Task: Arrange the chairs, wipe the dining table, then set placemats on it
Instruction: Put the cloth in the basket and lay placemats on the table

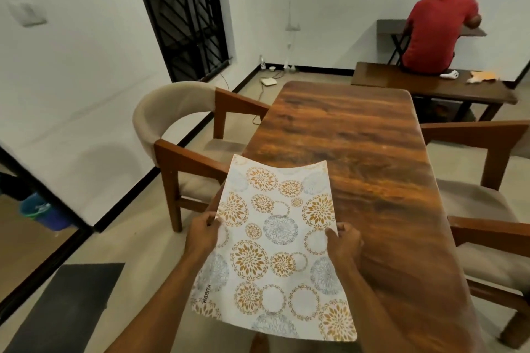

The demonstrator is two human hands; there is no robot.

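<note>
Dining table [358,152]: dark, glossy wood grain, running from lower centre of the frame up to the middle, long side away from the viewer.

Barred window [183,14], black grille, stood in the white wall at upper centre-left.

Two armchairs flanked the table. Left chair [160,112] at centre-left had a curved beige back and wooden arms, its seat tucked partly under the table edge. Right chair [487,198] sat at the right edge of the frame with the same wooden arms and beige seat, close against the table side.

Wooden bench [401,80] lay across the far end, upper right. A person in a red shirt [436,31] sat on it, back turned, facing a small folding table [390,26] at the wall.

Dark floor mat [66,306] lay at lower left.

Placemat [275,238]: white, printed with orange and grey floral circles, at lower centre over the table's near left corner. Its far edge curled upward. Could not tell whether it touched the tabletop.

Left hand [202,233] pinched the placemat's left edge, thumb on top, fingers curled underneath. Right hand [345,242] gripped the right edge the same way, thumb over the print, fingers folded below.

Blue bucket [43,212] sat at far left, beyond a dark doorway edge.

White cloth [449,75] and orange cloth [484,76] lay on the bench beside the seated person.
</note>
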